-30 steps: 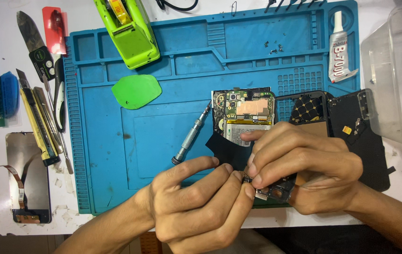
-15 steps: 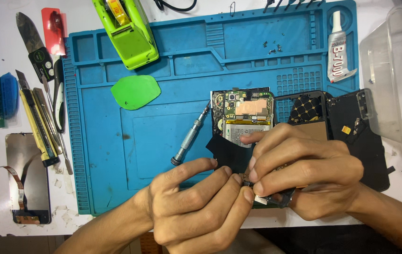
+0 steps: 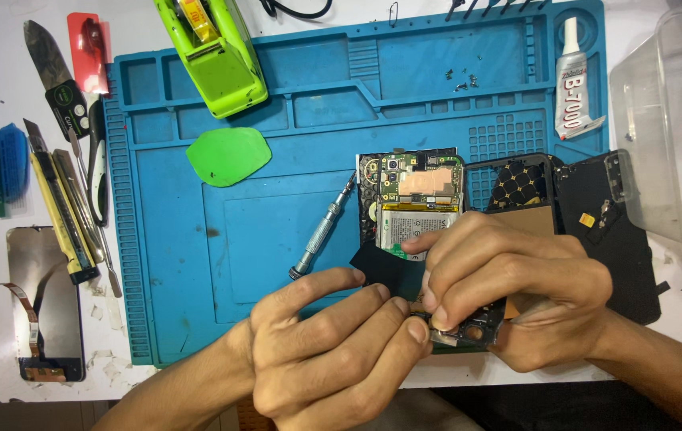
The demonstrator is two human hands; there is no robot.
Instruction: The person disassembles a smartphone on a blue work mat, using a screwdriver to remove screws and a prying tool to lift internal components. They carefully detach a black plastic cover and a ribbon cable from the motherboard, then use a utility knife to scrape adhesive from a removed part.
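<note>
An opened phone (image 3: 417,203) lies on the blue work mat (image 3: 277,231), its circuit board and battery showing. My left hand (image 3: 333,351) pinches a black sheet (image 3: 385,270) at the phone's lower end. My right hand (image 3: 516,295) grips the phone's bottom edge, fingertips pressed beside the left thumb. A small metal screwdriver (image 3: 322,230) rests on the mat just left of the phone, touched by neither hand.
A green tape dispenser (image 3: 213,56) and green pick (image 3: 227,156) lie on the mat's upper left. Knives and tools (image 3: 69,183) and a loose screen (image 3: 41,303) sit left of it. A glue tube (image 3: 572,76), black phone covers (image 3: 596,223) and a clear box (image 3: 676,136) are at the right.
Both hands stay at the phone's lower end; the fingers have shifted only slightly on the black sheet.
</note>
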